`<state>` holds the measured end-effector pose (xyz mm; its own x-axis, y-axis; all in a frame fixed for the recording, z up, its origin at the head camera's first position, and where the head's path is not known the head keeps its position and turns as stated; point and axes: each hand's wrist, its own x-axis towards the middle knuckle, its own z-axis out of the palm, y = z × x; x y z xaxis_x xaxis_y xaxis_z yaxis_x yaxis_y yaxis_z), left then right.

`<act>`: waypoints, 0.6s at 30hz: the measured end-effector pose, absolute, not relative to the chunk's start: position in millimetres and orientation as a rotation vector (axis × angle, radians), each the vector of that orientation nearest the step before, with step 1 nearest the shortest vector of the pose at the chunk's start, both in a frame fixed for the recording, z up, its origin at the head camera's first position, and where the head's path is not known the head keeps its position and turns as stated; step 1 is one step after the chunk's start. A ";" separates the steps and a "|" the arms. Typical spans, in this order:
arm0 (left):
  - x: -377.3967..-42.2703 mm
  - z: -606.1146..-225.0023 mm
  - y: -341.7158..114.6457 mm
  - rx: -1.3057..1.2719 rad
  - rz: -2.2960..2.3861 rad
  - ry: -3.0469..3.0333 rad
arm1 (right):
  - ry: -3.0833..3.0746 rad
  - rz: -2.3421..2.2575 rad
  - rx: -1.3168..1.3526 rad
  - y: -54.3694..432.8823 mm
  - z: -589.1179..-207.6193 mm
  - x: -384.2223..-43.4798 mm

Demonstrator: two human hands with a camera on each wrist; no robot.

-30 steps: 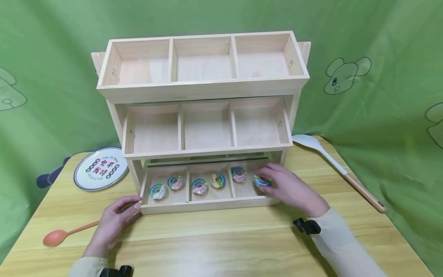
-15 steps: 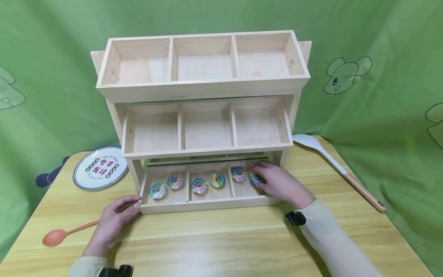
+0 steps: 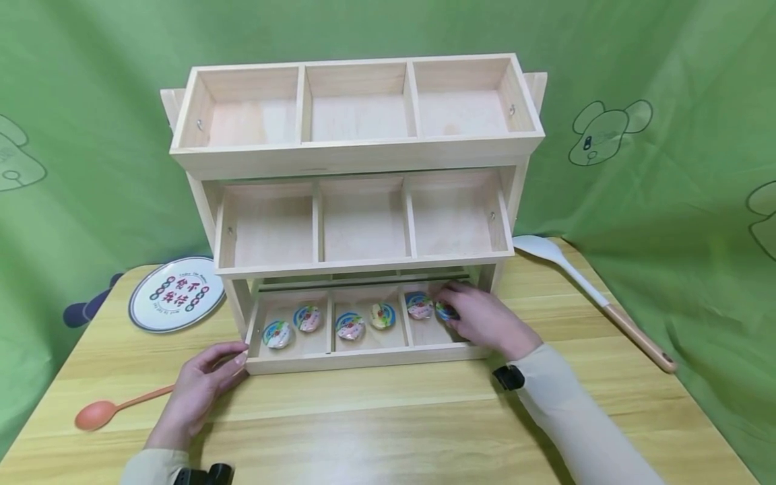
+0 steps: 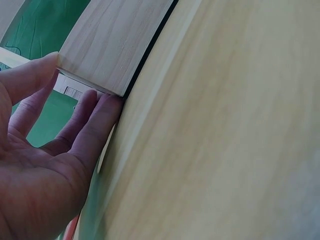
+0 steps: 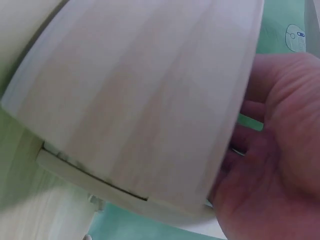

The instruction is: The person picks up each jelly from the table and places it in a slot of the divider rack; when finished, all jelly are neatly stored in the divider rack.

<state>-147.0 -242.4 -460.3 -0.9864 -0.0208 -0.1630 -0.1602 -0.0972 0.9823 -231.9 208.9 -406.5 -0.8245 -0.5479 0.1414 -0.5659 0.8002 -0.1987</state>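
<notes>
My right hand (image 3: 490, 322) pinches a small round wrapped sweet (image 3: 446, 311) with a blue print, in the right compartment of the bottom tray (image 3: 364, 362). The hand partly covers this sweet, and in the right wrist view the tray's front board hides the fingertips. Right beside it lies a pink and blue sweet (image 3: 419, 306). Two similar sweets (image 3: 350, 327) lie in the middle compartment and two more (image 3: 277, 335) in the left one. At the tray's front left corner, my left hand (image 3: 203, 384) rests its fingertips and thumb against the wood (image 4: 117, 45), fingers fairly straight.
The pale wooden rack's top tray (image 3: 358, 149) and middle tray (image 3: 364, 265), each with three bare compartments, overhang the bottom one. A white plate (image 3: 176, 296) and orange spoon (image 3: 100, 415) lie left; a long-handled white ladle (image 3: 572, 273) lies right. Green cloth (image 3: 655, 60) hangs behind.
My right hand has moved left with the pinched sweet, bringing it close to the neighbouring one in the same compartment. The left hand stays at the tray corner.
</notes>
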 end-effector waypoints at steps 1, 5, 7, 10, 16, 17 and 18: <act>-147.0 -460.4 -242.4 -0.206 2.251 2.044 | -2.905 0.358 0.901 208.6 -406.8 -232.0; -146.8 -461.1 -242.4 -0.210 2.254 2.042 | -2.902 0.353 0.895 207.5 -407.1 -232.1; -146.9 -461.5 -242.6 -0.212 2.253 2.043 | -2.902 0.352 0.892 207.0 -407.0 -232.0; -146.9 -461.6 -242.8 -0.212 2.251 2.044 | -2.907 0.351 0.885 206.6 -407.5 -231.8; -146.9 -461.5 -242.7 -0.213 2.250 2.044 | -2.918 0.347 0.888 206.6 -406.1 -230.1; -147.0 -461.5 -242.6 -0.212 2.251 2.044 | -2.924 0.355 0.887 206.8 -405.0 -229.4; -147.0 -461.4 -242.5 -0.212 2.253 2.044 | -2.929 0.365 0.888 206.7 -403.4 -228.5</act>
<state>-147.0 -242.5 -461.4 -0.9861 -0.0250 -0.1643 -0.1611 -0.0991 0.9820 -228.5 206.7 -403.4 -0.8324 -0.5401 0.1243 -0.5541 0.8062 -0.2075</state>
